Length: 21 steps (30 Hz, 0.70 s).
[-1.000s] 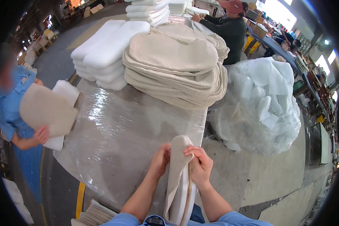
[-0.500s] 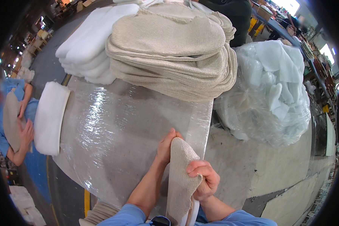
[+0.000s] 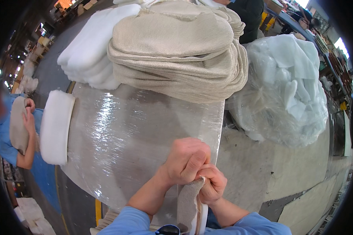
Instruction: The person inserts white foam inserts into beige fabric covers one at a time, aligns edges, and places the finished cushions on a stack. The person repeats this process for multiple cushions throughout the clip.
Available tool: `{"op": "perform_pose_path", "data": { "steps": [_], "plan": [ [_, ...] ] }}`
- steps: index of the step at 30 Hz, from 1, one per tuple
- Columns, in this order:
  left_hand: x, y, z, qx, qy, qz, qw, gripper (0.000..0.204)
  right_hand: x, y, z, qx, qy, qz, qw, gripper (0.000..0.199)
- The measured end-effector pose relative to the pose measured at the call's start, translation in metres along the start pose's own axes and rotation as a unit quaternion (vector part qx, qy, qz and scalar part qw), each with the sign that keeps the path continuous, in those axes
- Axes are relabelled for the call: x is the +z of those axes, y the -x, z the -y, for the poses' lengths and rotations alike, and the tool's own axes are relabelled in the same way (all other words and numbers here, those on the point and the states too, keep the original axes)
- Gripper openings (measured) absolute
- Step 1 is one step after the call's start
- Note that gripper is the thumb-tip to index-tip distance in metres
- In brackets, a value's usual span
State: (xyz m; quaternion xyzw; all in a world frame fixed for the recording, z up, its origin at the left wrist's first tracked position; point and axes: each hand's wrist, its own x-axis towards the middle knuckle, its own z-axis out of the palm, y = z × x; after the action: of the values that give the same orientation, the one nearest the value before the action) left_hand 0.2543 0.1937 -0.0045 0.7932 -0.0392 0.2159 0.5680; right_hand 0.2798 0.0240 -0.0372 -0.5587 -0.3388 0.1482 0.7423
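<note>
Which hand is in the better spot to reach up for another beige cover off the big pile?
Probably the left hand. It sits on top, with the beige cover pinched under it, and lies nearer the pile of beige covers. The right hand is lower and tucked underneath, gripping the cover's edge.

My table [image 3: 137, 149] is wrapped in shiny clear plastic film, w/ light glaring off it. At the far end there's a big stack of beige fabric covers [image 3: 176, 55], and touching its left side a pile of white foam pads [image 3: 90, 51]. One more white foam pad [image 3: 57, 131] lies along the table's left edge, well apart from those piles. To my right the film ends and it's a bare grey surface [image 3: 262, 172], w/ a clear plastic bag of white stuffing pieces [image 3: 282, 90] on it, just beside the covers.
</note>
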Motion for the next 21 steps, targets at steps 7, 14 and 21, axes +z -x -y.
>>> {"op": "perform_pose_path", "data": {
  "steps": [7, 14, 21],
  "plan": [
    [0.006, 0.029, 0.004, -0.124, 0.296, -0.220, 0.921, 0.072, -0.010, -0.045, 0.008, 0.093, -0.038, 0.044, 0.994, 0.034],
    [0.037, 0.081, -0.057, -0.168, 0.146, -0.177, 0.959, 0.094, -0.027, -0.066, -0.030, -0.079, 0.091, 0.103, 0.987, 0.030],
    [0.037, 0.079, -0.051, -0.206, -0.047, -0.287, 0.934, 0.046, 0.000, -0.062, -0.008, 0.098, -0.077, 0.073, 0.989, 0.018]
  ]
}}
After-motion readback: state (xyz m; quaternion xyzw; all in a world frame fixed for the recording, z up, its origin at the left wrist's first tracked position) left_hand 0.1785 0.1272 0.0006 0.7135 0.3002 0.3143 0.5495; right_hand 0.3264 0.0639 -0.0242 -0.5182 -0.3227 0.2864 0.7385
